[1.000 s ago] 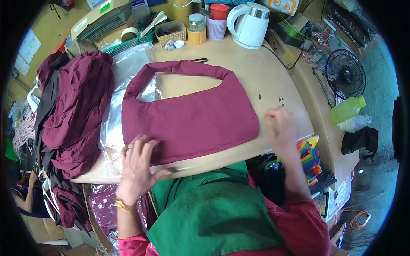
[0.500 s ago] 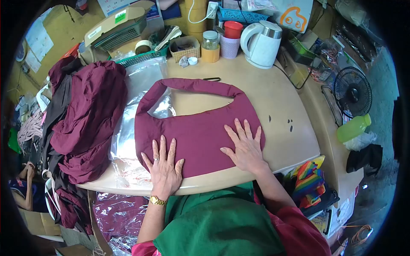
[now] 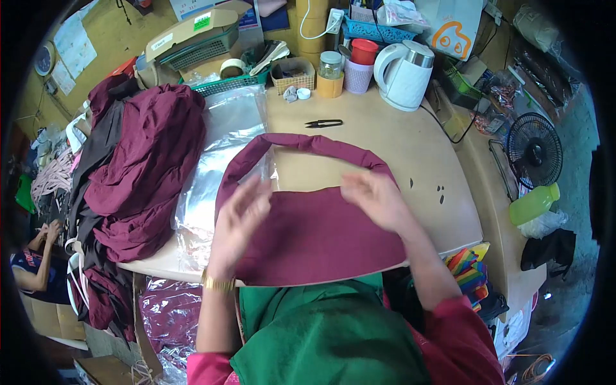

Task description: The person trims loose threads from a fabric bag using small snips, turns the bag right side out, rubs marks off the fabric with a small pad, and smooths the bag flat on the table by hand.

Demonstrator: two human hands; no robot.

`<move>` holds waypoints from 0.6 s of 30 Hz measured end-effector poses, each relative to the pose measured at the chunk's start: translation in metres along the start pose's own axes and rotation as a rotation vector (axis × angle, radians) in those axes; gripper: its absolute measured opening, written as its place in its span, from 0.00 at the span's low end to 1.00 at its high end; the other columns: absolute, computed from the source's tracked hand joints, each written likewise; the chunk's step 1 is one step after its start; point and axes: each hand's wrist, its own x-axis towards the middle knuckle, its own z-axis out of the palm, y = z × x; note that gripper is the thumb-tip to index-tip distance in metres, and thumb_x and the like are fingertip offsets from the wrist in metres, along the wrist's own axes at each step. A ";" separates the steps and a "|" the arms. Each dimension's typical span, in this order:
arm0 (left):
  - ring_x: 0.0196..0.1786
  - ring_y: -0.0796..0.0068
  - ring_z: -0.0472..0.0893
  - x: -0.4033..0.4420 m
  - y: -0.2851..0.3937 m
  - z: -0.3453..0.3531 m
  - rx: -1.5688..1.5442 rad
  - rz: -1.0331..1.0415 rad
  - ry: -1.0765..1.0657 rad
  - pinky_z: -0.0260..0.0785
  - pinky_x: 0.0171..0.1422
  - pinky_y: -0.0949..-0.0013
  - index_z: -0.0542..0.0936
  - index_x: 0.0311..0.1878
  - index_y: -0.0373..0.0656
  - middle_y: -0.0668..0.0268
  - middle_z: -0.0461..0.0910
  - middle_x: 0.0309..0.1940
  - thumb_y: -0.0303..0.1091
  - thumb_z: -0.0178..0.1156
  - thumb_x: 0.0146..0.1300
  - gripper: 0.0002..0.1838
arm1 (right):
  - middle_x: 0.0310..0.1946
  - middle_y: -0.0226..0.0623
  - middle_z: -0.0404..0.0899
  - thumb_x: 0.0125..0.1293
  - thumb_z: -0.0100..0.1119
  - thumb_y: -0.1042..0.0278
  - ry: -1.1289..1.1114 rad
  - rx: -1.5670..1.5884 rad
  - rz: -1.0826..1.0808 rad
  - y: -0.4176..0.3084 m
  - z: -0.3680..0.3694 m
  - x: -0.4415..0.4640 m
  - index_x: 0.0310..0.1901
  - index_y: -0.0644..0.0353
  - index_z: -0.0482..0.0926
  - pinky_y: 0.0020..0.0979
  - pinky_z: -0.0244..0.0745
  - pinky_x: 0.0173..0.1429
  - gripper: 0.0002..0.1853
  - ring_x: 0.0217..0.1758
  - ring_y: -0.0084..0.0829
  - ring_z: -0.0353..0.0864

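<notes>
A maroon fabric bag (image 3: 321, 237) lies flat on the tan table (image 3: 423, 173), its padded strap arching toward the back and its lower side at the front edge. My left hand (image 3: 240, 221) is over the bag's left part, fingers blurred by motion. Over the bag's upper right, near the strap, is my right hand (image 3: 375, 199), its fingertips also smeared. Whether either hand touches the fabric cannot be made out. Beyond the strap lie small black thread snips (image 3: 324, 123). Clear plastic bags (image 3: 224, 141) lie left of the bag, partly under it.
Piled maroon fabric (image 3: 144, 173) covers the left side. At the back stand a basket (image 3: 293, 74), a jar (image 3: 330, 65), a purple cup (image 3: 358, 76) and a white kettle (image 3: 404, 76). A fan (image 3: 534, 148) and green bottle (image 3: 534, 204) are right. Another person's arms (image 3: 43, 260) show far left.
Both hands have lifted from lying flat on the bag and moved toward the strap. The bag has shifted toward the front edge, so the snips show fully. The camera view has shifted too.
</notes>
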 end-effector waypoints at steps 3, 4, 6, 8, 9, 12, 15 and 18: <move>0.75 0.54 0.66 0.067 -0.034 0.012 -0.802 -0.182 0.148 0.62 0.77 0.55 0.61 0.72 0.25 0.44 0.64 0.72 0.47 0.65 0.68 0.42 | 0.71 0.63 0.64 0.70 0.52 0.30 -0.056 0.802 0.197 0.009 0.034 0.063 0.72 0.75 0.59 0.52 0.72 0.67 0.50 0.71 0.52 0.70; 0.76 0.52 0.64 0.082 -0.042 0.012 -0.950 -0.302 0.183 0.62 0.77 0.55 0.58 0.73 0.23 0.41 0.61 0.73 0.48 0.64 0.69 0.44 | 0.71 0.63 0.64 0.70 0.52 0.30 -0.059 0.799 0.182 0.025 0.040 0.078 0.72 0.75 0.59 0.52 0.72 0.67 0.50 0.71 0.52 0.70; 0.79 0.47 0.55 0.099 -0.065 0.000 -0.973 -0.295 0.187 0.58 0.79 0.51 0.49 0.75 0.22 0.39 0.50 0.77 0.54 0.65 0.66 0.53 | 0.64 0.61 0.72 0.69 0.50 0.27 0.039 1.308 0.279 0.055 0.051 0.107 0.70 0.78 0.59 0.50 0.70 0.70 0.52 0.66 0.50 0.75; 0.81 0.44 0.49 0.102 -0.079 -0.023 -1.306 -0.247 -0.039 0.51 0.82 0.47 0.42 0.76 0.23 0.38 0.41 0.79 0.60 0.66 0.62 0.61 | 0.68 0.65 0.67 0.67 0.49 0.25 0.227 1.556 0.115 0.079 0.037 0.117 0.68 0.83 0.57 0.51 0.64 0.75 0.56 0.74 0.52 0.66; 0.81 0.44 0.48 0.099 -0.077 -0.028 -1.430 -0.259 -0.011 0.46 0.83 0.46 0.41 0.76 0.24 0.38 0.42 0.79 0.62 0.66 0.60 0.63 | 0.71 0.66 0.61 0.70 0.47 0.27 0.236 1.813 0.088 0.076 0.023 0.107 0.70 0.83 0.53 0.51 0.55 0.80 0.55 0.77 0.53 0.60; 0.80 0.48 0.54 0.086 -0.082 -0.046 -1.556 -0.100 0.016 0.47 0.83 0.45 0.50 0.76 0.27 0.42 0.54 0.77 0.60 0.66 0.63 0.55 | 0.69 0.66 0.64 0.71 0.47 0.30 0.316 1.789 -0.206 0.060 0.005 0.081 0.71 0.80 0.52 0.51 0.56 0.80 0.52 0.76 0.52 0.63; 0.75 0.51 0.67 0.084 -0.096 -0.042 -1.515 0.075 0.024 0.58 0.80 0.45 0.64 0.70 0.31 0.46 0.68 0.70 0.51 0.61 0.70 0.37 | 0.71 0.62 0.64 0.75 0.44 0.34 0.343 1.877 -0.172 0.064 0.002 0.078 0.74 0.76 0.51 0.50 0.56 0.80 0.48 0.77 0.50 0.63; 0.68 0.54 0.76 0.087 -0.110 -0.047 -1.492 0.010 0.081 0.69 0.73 0.48 0.72 0.64 0.34 0.52 0.76 0.64 0.42 0.54 0.76 0.23 | 0.73 0.57 0.63 0.78 0.38 0.38 0.243 1.957 -0.249 0.080 0.001 0.079 0.76 0.72 0.52 0.49 0.57 0.80 0.42 0.78 0.48 0.61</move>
